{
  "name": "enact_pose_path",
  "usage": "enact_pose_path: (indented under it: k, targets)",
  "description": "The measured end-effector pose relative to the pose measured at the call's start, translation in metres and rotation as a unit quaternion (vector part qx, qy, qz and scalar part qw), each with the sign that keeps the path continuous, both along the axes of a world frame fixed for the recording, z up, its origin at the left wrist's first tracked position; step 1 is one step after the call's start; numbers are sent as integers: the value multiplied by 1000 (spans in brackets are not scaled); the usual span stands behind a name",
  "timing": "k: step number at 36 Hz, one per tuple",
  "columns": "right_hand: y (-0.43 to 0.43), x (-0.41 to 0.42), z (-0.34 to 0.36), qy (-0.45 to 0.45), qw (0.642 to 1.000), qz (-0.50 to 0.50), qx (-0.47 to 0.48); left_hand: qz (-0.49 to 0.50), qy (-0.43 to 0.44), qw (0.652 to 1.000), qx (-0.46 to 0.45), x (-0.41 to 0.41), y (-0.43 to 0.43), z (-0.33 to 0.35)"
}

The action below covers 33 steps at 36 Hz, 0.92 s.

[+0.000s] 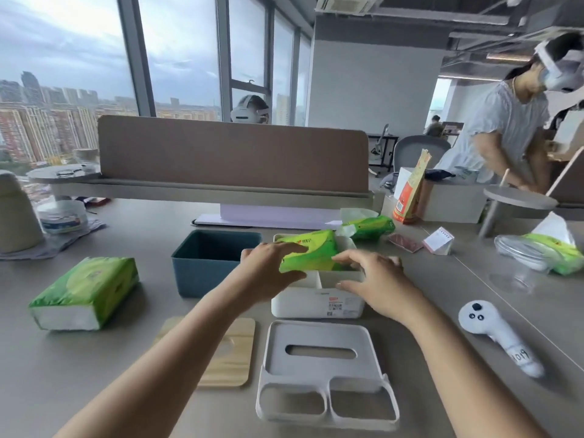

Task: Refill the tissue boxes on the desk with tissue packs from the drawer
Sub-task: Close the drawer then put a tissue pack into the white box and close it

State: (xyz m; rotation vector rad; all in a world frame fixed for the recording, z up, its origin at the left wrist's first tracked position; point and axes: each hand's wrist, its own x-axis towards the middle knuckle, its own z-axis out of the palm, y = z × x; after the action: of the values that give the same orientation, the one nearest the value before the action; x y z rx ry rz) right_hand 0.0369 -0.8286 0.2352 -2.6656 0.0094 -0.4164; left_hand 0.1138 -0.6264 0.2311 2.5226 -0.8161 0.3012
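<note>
The step in hand looks like seating a pack into the first box: a bright green plastic-wrapped tissue pack (311,252) sits tilted in the rear compartment of the white rectangular plastic tissue box (316,303), which stands near the middle of the counter (79,374), the pack's near edge riding above the box's inner divider. The left hand (270,263) rests on the pack's left end with fingers laid across the top and thumb underneath, holding it; the right hand (369,279) is spread wide, fingertips on the pack's right corner and thumb by the box's front wall, pressing more than gripping. Beside the white box, touching or nearly so on its left, stands the dark teal open-topped plastic box (210,263), which appears empty. The white box's slotted lid (325,371) lies upside down toward the near edge, with a pale wooden lid (221,352) just left of it. A second full green tissue pack (85,294) lies toward the left edge. Next, I judge, the pack needs pushing level into its compartment before the slotted lid goes on; then the spare pack suits the teal box.
</note>
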Motion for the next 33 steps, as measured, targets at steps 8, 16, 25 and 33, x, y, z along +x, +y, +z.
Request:
enact_pose_path:
  k: [8, 16, 25, 33]
  targets:
    - [-1, -51, -8, 116, 991, 62, 24, -112, 81, 990, 27, -41, 23, -12]
    - [8, -83, -25, 181, 981, 64, 24, -166, 189, 962, 106, -66, 28, -33]
    - [20, -86, -45, 159, 986, 51, -4, -145, 176, 970, 86, -81, 36, -49]
    - [21, -95, -20, 78, 996, 39, -7, -116, 128, 985, 4, -86, 46, -26]
